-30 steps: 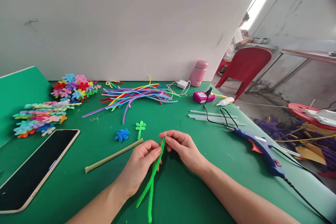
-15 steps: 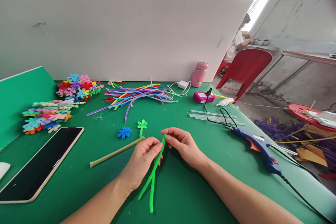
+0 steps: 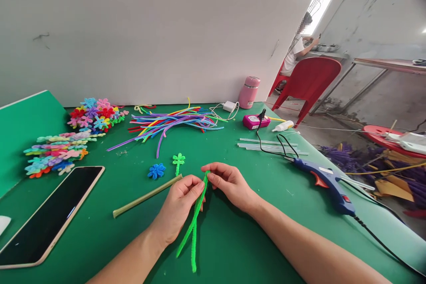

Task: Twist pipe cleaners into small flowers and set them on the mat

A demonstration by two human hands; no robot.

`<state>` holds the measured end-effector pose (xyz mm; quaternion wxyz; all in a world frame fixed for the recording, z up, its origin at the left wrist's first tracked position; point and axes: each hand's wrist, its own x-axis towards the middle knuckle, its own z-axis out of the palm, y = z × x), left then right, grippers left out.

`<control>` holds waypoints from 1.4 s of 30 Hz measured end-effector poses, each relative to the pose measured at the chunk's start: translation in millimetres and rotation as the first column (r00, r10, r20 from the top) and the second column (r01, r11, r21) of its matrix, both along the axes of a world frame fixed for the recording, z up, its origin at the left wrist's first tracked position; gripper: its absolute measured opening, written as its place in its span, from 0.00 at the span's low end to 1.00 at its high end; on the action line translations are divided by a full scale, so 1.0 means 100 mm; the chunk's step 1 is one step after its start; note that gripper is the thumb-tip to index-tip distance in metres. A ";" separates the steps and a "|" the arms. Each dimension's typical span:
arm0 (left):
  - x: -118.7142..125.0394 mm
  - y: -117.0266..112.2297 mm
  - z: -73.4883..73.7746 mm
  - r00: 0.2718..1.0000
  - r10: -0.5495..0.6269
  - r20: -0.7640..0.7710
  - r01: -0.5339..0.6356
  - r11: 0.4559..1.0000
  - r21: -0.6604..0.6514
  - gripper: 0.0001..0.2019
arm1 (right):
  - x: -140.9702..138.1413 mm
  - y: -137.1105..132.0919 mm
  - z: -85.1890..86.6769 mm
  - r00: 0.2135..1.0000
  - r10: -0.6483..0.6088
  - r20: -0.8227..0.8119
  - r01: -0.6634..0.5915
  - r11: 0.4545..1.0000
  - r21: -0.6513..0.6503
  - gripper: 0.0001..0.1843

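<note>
A bright green pipe cleaner, folded at the top with two loose ends hanging down, is held between my hands. My left hand is closed, pinching it below the fold between thumb and fingers. At the folded tip, my right hand is closed with thumb and forefinger on it. Just beyond my left hand lies a thin greenish stick. Past the stick are a blue fuzzy flower and a green pipe-cleaner shape with a stem, both on the green table.
Left are a phone and fuzzy flowers. A pile of coloured pipe cleaners lies behind. To the right are glue sticks, a blue glue gun with its cord, a power socket and a pink bottle. A person sits beyond.
The camera view has shifted slightly. Both hands keep nearly the same hold on the green pipe cleaner. The person in the background has raised a hand.
</note>
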<state>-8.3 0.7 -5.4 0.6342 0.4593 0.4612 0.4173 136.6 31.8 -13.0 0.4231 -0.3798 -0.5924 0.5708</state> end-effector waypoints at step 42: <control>-0.01 0.02 -0.01 0.991 0.046 0.127 -0.040 0.998 -0.049 0.05 | -0.03 0.00 0.02 0.993 0.011 -0.121 -0.013 1.000 -0.021 0.15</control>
